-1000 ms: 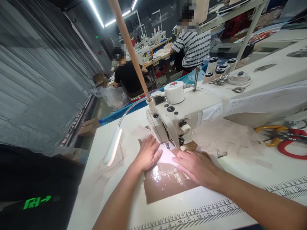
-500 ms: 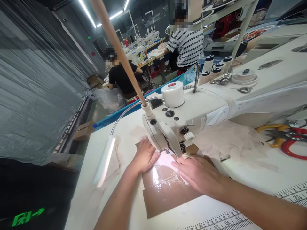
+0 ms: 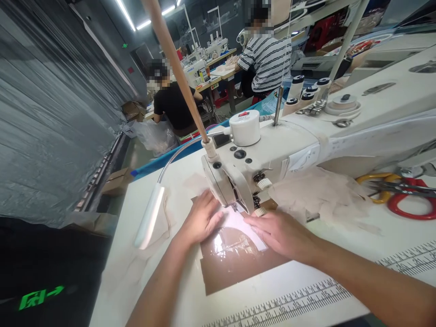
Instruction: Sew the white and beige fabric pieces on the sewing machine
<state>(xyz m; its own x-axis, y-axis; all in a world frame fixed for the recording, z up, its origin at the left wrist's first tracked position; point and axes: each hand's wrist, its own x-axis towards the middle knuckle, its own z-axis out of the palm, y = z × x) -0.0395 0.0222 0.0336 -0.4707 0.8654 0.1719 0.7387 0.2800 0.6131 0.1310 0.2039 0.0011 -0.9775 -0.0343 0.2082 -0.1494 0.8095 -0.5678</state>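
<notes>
The needle end of a white sewing machine [image 3: 225, 181] stands over a white curved strip [image 3: 250, 230], fabric or paper, which lies on a brown sheet [image 3: 235, 272] with shiny clear tape on it. Left of the presser foot [image 3: 233, 206], my left hand [image 3: 203, 219] rests flat, thumb apart, fingertips partly hidden behind the machine head. My right hand [image 3: 282, 234] lies to the right of the foot, fingers stretched out, their tips touching the strip's right edge. Neither hand is wrapped round anything.
A lit lamp [image 3: 151, 218] on a bendy neck stands at left. Beige sheer fabric [image 3: 316, 195], yellow-handled scissors [image 3: 378, 186] and red-handled scissors [image 3: 412, 204] lie at right. A ruler strip [image 3: 289, 306] runs along the front edge. Two people sit at machines beyond.
The camera view has shifted slightly. My right hand has drawn a little back, with its fingers more bunched, and more of the white strip's curve shows. My left hand stays beside the foot.
</notes>
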